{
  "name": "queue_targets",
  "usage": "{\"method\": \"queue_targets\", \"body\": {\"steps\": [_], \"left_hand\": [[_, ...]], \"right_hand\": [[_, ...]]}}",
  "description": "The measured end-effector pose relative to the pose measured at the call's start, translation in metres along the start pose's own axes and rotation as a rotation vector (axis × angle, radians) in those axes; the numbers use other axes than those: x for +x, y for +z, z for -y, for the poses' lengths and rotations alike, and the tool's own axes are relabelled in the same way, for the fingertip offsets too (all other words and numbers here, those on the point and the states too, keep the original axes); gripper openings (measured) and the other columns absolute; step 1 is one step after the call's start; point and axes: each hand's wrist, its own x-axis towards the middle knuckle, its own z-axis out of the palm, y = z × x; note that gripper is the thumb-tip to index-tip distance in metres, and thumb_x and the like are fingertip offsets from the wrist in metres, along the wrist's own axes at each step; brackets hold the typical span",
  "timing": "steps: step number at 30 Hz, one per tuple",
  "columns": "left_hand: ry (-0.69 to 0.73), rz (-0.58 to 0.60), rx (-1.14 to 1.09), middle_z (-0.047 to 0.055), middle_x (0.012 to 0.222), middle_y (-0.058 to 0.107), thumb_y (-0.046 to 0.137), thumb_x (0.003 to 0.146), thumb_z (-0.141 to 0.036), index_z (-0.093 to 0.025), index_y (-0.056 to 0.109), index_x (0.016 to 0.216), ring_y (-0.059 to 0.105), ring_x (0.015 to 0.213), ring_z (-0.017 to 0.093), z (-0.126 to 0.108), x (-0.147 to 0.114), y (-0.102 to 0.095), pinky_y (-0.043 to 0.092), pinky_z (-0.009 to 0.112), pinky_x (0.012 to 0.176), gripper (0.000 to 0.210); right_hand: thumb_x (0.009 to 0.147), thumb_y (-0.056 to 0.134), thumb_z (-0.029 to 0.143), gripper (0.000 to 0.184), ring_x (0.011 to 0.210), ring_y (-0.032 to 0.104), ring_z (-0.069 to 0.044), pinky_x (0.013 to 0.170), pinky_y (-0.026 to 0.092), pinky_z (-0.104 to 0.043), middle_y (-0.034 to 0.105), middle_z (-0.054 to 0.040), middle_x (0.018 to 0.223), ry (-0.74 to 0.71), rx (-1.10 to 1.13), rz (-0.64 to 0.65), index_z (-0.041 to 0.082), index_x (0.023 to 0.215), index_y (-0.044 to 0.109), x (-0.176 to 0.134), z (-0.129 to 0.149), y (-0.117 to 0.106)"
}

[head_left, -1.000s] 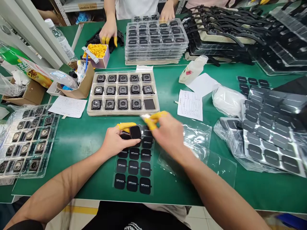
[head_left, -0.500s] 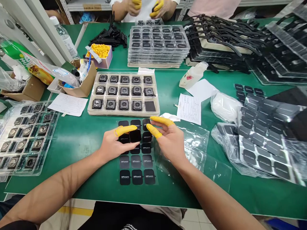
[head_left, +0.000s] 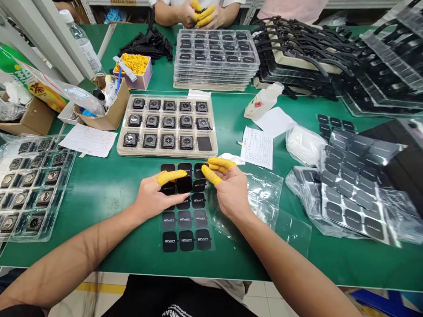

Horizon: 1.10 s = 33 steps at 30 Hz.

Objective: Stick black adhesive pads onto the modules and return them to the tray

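In the head view, the left hand (head_left: 153, 193) gripped a glossy black, squarish watch (head_left: 184, 185) above the sticker sheet (head_left: 209, 223) on the table (head_left: 115, 189), no long axis evident, while just rightward the right hand's (head_left: 233, 191) yellow-sheathed fingers (head_left: 211, 175) met a top-row sticker (head_left: 198, 170), whether pinching it unclear.

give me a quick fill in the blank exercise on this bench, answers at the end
The left hand holds a square device with a face coloured ____.
The right hand wears finger covers coloured ____.
The stickers nearest the person bear the name ____.
The tray beyond the hands has three rows of ____ compartments.
Missing words: black; yellow; HiFuture; five.
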Motion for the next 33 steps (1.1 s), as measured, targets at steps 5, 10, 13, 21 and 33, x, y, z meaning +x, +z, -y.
{"method": "queue_targets", "body": {"steps": [5,10,13,21,33], "left_hand": [[-0.023,0.026,0.007,0.003,0.099,0.085,0.092,0.074,-0.036,-0.023,0.081,0.112,0.080,0.083,0.020,0.001,0.000,0.000,0.065,0.034,0.092,0.041],[-0.016,0.050,-0.034,0.004,0.103,0.085,0.092,0.075,-0.035,-0.022,0.081,0.112,0.080,0.087,0.021,0.000,0.001,-0.001,0.065,0.034,0.093,0.041],[-0.101,0.058,-0.086,0.006,0.108,0.084,0.094,0.072,-0.034,-0.021,0.081,0.115,0.079,0.094,0.022,0.000,0.002,-0.001,0.064,0.035,0.095,0.047],[-0.598,0.001,-0.676,0.010,0.115,0.082,0.101,0.059,-0.037,-0.017,0.075,0.118,0.078,0.107,0.028,0.010,0.016,-0.002,0.064,0.042,0.101,0.068],[-0.351,0.205,-0.205,0.003,0.110,0.084,0.093,0.070,-0.038,-0.023,0.078,0.125,0.079,0.099,0.023,0.007,0.008,0.000,0.063,0.036,0.099,0.059]], "right_hand": [[0.059,0.097,0.047,0.049,0.091,0.072,-0.018,0.087,0.064,-0.037,0.075,-0.0024,0.095,0.036,0.029,0.040,0.024,0.095,0.072,0.001,-0.003,0.002],[0.058,0.097,0.045,0.048,0.088,0.073,-0.018,0.086,0.063,-0.036,0.076,-0.0026,0.092,0.029,-0.010,0.030,0.023,0.094,0.073,0.006,-0.007,0.001],[0.060,0.096,0.047,0.046,0.085,0.074,-0.019,0.084,0.063,-0.037,0.078,-0.0027,0.089,0.014,-0.056,0.037,0.022,0.091,0.074,0.007,-0.009,-0.001],[0.079,0.086,0.046,0.021,0.088,0.074,-0.023,0.088,0.062,-0.046,0.080,-0.0043,0.095,-0.381,-0.227,0.084,0.027,0.080,0.077,0.009,-0.016,-0.004],[0.053,0.103,0.049,0.043,0.062,0.060,-0.011,0.059,0.052,-0.030,0.072,0.0019,0.078,0.115,0.022,0.217,0.026,0.080,0.078,-0.006,0.025,-0.005]]}}
